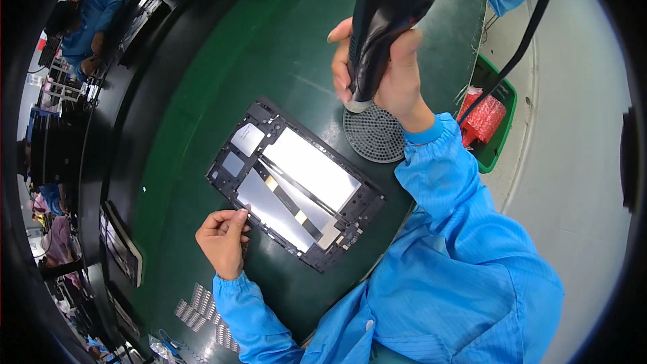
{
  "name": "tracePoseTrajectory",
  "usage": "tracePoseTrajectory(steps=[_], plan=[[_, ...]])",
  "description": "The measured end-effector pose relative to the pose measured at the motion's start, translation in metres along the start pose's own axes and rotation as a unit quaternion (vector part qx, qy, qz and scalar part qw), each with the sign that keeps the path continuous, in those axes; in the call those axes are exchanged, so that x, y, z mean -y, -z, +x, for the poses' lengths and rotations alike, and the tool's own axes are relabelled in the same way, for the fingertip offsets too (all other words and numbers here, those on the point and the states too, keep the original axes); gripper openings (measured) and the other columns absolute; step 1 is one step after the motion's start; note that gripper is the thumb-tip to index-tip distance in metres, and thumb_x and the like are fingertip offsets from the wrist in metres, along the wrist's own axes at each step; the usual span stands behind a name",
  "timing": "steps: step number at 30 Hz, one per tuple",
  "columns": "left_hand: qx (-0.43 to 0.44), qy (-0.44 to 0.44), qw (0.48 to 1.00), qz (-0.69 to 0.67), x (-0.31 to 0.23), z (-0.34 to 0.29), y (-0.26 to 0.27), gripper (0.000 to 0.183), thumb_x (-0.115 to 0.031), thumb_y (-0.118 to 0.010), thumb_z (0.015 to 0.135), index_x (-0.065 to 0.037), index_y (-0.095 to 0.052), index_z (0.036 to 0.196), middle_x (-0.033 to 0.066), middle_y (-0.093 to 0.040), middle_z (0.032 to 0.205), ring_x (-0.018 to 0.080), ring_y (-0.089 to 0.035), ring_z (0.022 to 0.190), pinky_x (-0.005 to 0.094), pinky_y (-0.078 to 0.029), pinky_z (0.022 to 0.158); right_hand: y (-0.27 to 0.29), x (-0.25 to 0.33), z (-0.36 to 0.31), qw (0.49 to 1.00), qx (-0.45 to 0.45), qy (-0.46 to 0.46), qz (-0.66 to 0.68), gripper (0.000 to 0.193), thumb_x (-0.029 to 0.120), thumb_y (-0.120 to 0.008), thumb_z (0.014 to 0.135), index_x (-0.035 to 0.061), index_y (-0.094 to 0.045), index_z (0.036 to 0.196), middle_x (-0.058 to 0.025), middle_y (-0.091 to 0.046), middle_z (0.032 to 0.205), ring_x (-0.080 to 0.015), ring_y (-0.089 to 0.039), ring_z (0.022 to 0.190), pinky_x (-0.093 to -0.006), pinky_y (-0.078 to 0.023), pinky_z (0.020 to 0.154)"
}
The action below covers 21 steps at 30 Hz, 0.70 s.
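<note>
Green matting covers the worktop (pixel 269 40), a thin, likely fragile tablet frame (pixel 294 184) mid-surface. Left hand (pixel 224 241) fingers curled, steadying its near edge; right hand (pixel 377 71) grips an electric screwdriver (pixel 387 13).

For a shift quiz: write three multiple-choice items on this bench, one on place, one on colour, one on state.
1. Where does the round perforated disc lie?
A. Under the raised tool
B. On the frame
C. In the green bin

2. What colour is the work mat?
A. Red
B. Dark green
C. White

3. What is the right hand doing?
A. Resting flat and empty
B. Gripping the dark handheld tool upright
C. Pressing the frame

Answers: 1 A, the disc sits on the mat just below the tool's tip. 2 B, the mat is dark green all round the black tablet frame. 3 B, its fingers wrap the tool, while the left hand touches the frame's near edge.
</note>
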<state>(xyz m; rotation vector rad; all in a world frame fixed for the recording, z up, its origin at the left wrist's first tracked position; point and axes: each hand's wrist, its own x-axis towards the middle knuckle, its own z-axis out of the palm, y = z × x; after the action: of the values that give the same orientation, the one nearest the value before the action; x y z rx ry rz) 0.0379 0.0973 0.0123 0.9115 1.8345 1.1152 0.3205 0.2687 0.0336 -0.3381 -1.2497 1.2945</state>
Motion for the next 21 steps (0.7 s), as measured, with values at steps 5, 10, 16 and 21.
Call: tracePoseTrajectory(steps=[5,10,16,21], plan=[[-0.006,-0.005,1.000,-0.006,-0.002,0.003,0.001,0.015,-0.005,-0.073,0.076,0.001,-0.060,0.079,0.0040,-0.060,0.060,0.0044,-0.052,0.047,0.0157,-0.038,0.039,-0.003,-0.006,0.001,1.000,-0.008,-0.013,-0.011,0.081,0.069,-0.033,0.084,-0.0066,-0.053,0.102,-0.0108,-0.057,0.062,-0.0134,-0.055,0.048,-0.0241,-0.045,0.043],[-0.011,-0.004,1.000,-0.006,0.000,0.003,0.002,0.015,-0.006,-0.073,0.076,0.001,-0.060,0.080,0.0039,-0.060,0.060,0.0050,-0.053,0.047,0.0156,-0.039,0.040,-0.006,-0.008,0.002,1.000,-0.005,-0.016,-0.020,0.078,0.069,-0.035,0.084,-0.0057,-0.053,0.100,-0.0104,-0.057,0.061,-0.0131,-0.056,0.048,-0.0236,-0.044,0.044],[0.000,-0.002,1.000,-0.008,0.002,0.004,0.003,0.014,-0.006,-0.072,0.077,0.002,-0.061,0.081,0.0040,-0.061,0.063,0.0062,-0.055,0.051,0.0159,-0.041,0.042,-0.006,-0.008,-0.001,1.000,0.002,-0.012,-0.024,0.078,0.070,-0.036,0.083,-0.0051,-0.053,0.099,-0.0106,-0.057,0.061,-0.0127,-0.055,0.048,-0.0231,-0.044,0.044],[0.028,-0.014,0.999,-0.030,0.009,0.009,0.011,0.012,-0.006,-0.068,0.081,0.003,-0.061,0.084,0.0045,-0.061,0.067,0.0076,-0.057,0.054,0.0170,-0.044,0.046,-0.006,-0.010,-0.002,1.000,0.007,-0.008,-0.014,0.077,0.068,-0.037,0.084,-0.0054,-0.053,0.099,-0.0109,-0.057,0.061,-0.0129,-0.055,0.048,-0.0234,-0.044,0.043]])
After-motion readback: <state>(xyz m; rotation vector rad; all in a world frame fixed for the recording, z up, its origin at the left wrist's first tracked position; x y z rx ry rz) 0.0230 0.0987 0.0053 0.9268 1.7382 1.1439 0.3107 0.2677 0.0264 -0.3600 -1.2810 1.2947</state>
